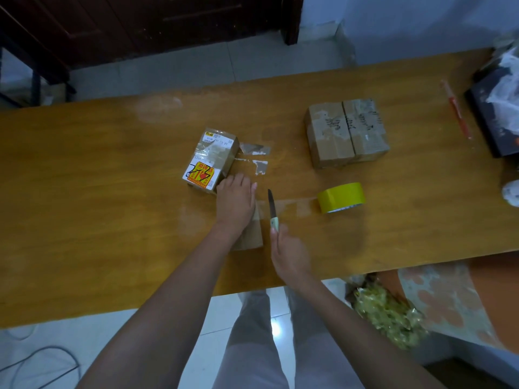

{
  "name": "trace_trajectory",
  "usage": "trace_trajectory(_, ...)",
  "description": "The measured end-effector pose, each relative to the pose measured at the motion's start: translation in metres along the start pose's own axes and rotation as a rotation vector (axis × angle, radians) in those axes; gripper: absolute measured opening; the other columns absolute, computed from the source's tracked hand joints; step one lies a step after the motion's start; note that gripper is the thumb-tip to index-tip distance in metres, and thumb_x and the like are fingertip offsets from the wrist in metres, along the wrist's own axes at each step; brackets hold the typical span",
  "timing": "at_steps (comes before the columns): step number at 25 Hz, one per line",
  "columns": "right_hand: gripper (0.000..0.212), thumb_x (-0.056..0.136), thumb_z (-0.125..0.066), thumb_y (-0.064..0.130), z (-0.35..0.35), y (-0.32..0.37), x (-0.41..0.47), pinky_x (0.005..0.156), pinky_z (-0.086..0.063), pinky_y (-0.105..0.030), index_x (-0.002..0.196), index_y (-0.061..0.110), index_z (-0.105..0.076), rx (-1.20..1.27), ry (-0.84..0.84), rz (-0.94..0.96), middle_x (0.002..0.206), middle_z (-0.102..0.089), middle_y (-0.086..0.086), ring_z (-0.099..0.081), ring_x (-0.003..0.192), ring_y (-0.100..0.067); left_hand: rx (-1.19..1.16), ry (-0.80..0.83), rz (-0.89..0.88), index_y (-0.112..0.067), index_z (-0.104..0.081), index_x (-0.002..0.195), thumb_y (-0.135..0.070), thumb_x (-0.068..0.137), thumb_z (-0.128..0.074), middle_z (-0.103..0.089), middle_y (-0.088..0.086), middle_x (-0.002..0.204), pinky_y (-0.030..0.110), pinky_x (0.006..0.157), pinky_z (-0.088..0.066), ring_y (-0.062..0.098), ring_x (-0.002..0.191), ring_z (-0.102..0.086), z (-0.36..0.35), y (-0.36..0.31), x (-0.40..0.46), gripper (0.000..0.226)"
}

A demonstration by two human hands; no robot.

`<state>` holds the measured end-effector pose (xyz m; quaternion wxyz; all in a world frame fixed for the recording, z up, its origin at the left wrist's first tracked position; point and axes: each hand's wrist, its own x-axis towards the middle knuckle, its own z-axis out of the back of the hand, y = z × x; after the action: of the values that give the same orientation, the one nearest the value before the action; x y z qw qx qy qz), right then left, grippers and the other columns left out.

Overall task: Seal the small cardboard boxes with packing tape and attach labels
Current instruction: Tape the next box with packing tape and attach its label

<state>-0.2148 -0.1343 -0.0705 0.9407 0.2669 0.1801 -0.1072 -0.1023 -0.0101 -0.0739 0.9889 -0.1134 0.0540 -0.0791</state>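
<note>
- Left hand [235,198] lay flat, fingers straight and together, pressing on a small cardboard box [248,231] near the middle of the surface [112,192], toward its near edge. Most of that box was hidden under hand and forearm; its long axis ran roughly from near edge to far edge.
- Right hand [289,255] gripped the pale handle of a knife [271,209], blade pointing toward the far edge, tip just beside the left hand's fingers.
- A strip of clear tape [292,206] stretched across the surface from the covered box toward the tape roll [341,197], running parallel to the near edge. The yellow roll lay on its side, right of the knife.
- Labelled box [212,160] sat just beyond the left hand, touching the fingertips; long axis tilted, running from near-left to far-right. White shipping label at its far end, yellow-and-red sticker at its near end.
- Torn tape scraps [257,157] stuck to the surface right beside that box.
- Two taped boxes [346,133], side by side and touching, stood toward the far right, black scribbles on top.
- Red pen [456,109] lay near the right edge, pointing near to far.
</note>
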Motion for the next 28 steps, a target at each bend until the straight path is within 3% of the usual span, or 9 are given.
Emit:
trace_trajectory(3, 0.035, 0.103, -0.019, 0.042, -0.004, 0.000, -0.006, 0.054, -0.051, -0.031, 0.108, 0.019, -0.045, 0.006, 0.015, -0.005, 0.069, -0.058, 0.003, -0.061, 0.060, -0.013, 0.036, -0.035, -0.045, -0.010, -0.060, 0.094, -0.028, 0.103, -0.031, -0.061, 0.009, 0.095, 0.040, 0.086, -0.039, 0.027, 0.093, -0.054, 0.000, 0.003, -0.002, 0.036)
trace_trajectory(9, 0.033, 0.102, -0.018, 0.042, -0.010, -0.004, -0.008, 0.047, -0.044, -0.023, 0.103, 0.021, -0.043, -0.037, 0.010, 0.009, 0.061, -0.048, 0.009, -0.055, 0.052, -0.008, 0.020, -0.088, -0.050, -0.012, -0.057, 0.093, -0.029, 0.103, -0.029, -0.060, 0.006, 0.094, 0.039, 0.084, -0.038, 0.025, 0.093, -0.052, -0.005, 0.004, -0.004, 0.034)
trace_trajectory(13, 0.030, 0.103, -0.019, 0.042, -0.014, -0.001, -0.004, 0.049, -0.050, -0.024, 0.099, 0.022, -0.042, -0.133, 0.048, 0.000, 0.063, -0.052, 0.008, -0.057, 0.052, -0.007, 0.020, -0.087, -0.032, -0.013, -0.058, 0.095, -0.029, 0.103, -0.027, -0.059, 0.006, 0.095, 0.039, 0.085, -0.038, 0.024, 0.094, -0.051, -0.005, 0.003, -0.004, 0.036)
trace_trajectory(16, 0.029, 0.103, -0.020, 0.043, -0.016, 0.000, -0.005, 0.042, -0.040, -0.018, 0.097, 0.023, -0.040, -0.249, 0.033, -0.007, 0.059, -0.047, 0.010, -0.048, 0.046, -0.002, 0.021, -0.077, -0.023, -0.012, -0.058, 0.097, -0.029, 0.103, -0.026, -0.059, 0.005, 0.095, 0.039, 0.088, -0.039, 0.024, 0.095, -0.051, -0.006, 0.003, -0.004, 0.036)
trace_trajectory(20, 0.029, 0.103, -0.021, 0.043, -0.017, 0.003, -0.001, 0.041, -0.039, -0.017, 0.097, 0.022, -0.040, -0.273, 0.035, -0.013, 0.060, -0.049, 0.009, -0.050, 0.046, -0.003, 0.018, -0.076, -0.027, -0.012, -0.057, 0.097, -0.029, 0.103, -0.026, -0.058, 0.006, 0.095, 0.039, 0.088, -0.039, 0.024, 0.095, -0.051, -0.007, 0.004, -0.002, 0.036)
trace_trajectory(24, 0.023, 0.103, -0.025, 0.042, -0.018, 0.005, -0.003, 0.037, -0.024, -0.016, 0.090, 0.025, -0.031, -0.302, 0.030, -0.014, 0.053, -0.036, 0.013, -0.037, 0.040, 0.001, 0.010, -0.107, -0.031, -0.012, -0.057, 0.096, -0.028, 0.103, -0.028, -0.058, 0.006, 0.093, 0.039, 0.087, -0.040, 0.024, 0.093, -0.051, -0.009, 0.003, -0.003, 0.035)
trace_trajectory(28, 0.024, 0.104, -0.026, 0.040, -0.022, 0.003, 0.003, 0.038, -0.028, -0.017, 0.090, 0.023, -0.037, -0.245, 0.050, -0.028, 0.055, -0.040, 0.013, -0.043, 0.042, 0.000, -0.002, -0.114, -0.029, -0.012, -0.057, 0.094, -0.028, 0.102, -0.028, -0.057, 0.007, 0.091, 0.039, 0.086, -0.040, 0.025, 0.091, -0.051, -0.010, 0.004, -0.003, 0.034)
